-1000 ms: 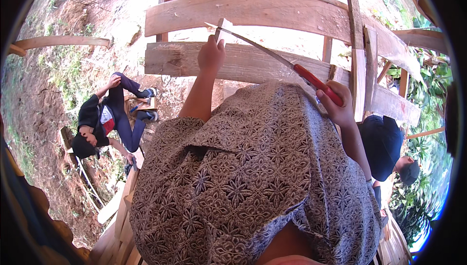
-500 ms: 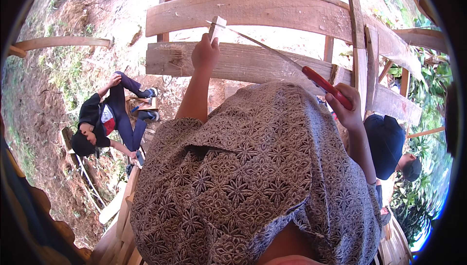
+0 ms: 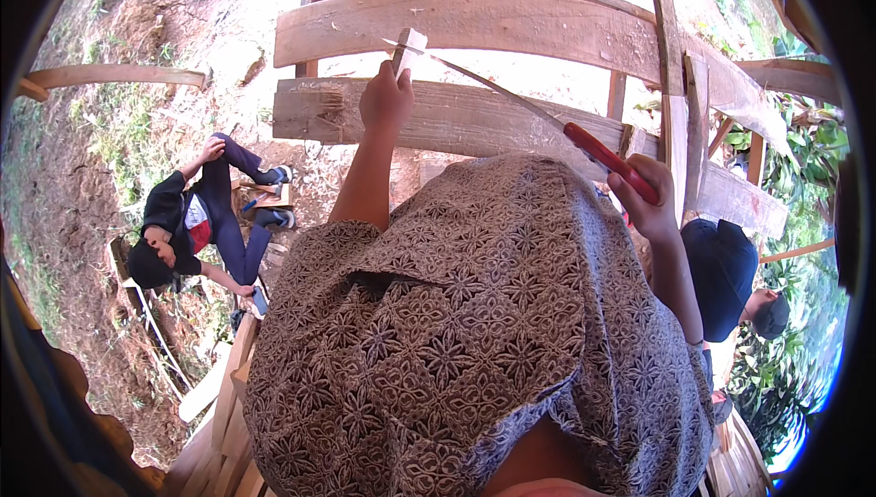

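Head view: left hand (image 3: 387, 100) grips a small stick (image 3: 408, 48) at top middle. Right hand (image 3: 650, 200) grips the saw (image 3: 610, 160). Its blade has slid up onto the stick, so cutting goes on.

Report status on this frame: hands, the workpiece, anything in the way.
Left hand grips small wood piece upright. Right hand holds red-handled handsaw, blade at the piece's top. Wooden plank right behind; nothing blocking the blade.

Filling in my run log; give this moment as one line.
left hand: grips small wood piece | right hand: holds red-handled saw | blade on piece | above planks
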The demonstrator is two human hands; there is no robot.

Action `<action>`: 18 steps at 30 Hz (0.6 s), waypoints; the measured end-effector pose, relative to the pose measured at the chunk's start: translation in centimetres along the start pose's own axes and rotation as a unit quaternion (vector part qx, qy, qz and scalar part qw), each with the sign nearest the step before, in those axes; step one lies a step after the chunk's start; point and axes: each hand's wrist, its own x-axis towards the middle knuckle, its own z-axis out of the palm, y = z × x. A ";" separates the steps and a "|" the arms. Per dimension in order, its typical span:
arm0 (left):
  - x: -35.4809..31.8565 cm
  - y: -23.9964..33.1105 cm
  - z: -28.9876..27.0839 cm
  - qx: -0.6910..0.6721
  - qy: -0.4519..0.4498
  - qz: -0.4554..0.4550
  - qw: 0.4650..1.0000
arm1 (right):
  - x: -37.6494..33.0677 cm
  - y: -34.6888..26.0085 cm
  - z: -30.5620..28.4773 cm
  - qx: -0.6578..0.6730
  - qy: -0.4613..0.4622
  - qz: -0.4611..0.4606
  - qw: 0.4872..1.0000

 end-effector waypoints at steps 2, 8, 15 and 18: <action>0.1 -0.4 0.1 -0.038 -0.007 -0.001 0.999 | -0.1 -0.1 0.1 0.010 0.002 0.003 1.000; 0.8 -3.2 3.9 -0.276 -0.034 -0.082 0.957 | -0.5 0.5 0.6 0.046 0.022 0.008 0.999; 1.0 -2.9 7.7 -0.248 -0.032 -0.148 0.957 | -1.4 1.9 0.4 0.085 0.057 0.055 0.993; 1.0 -0.3 6.6 -0.170 0.056 -0.100 0.979 | -1.9 2.0 -0.6 0.088 0.071 0.083 0.990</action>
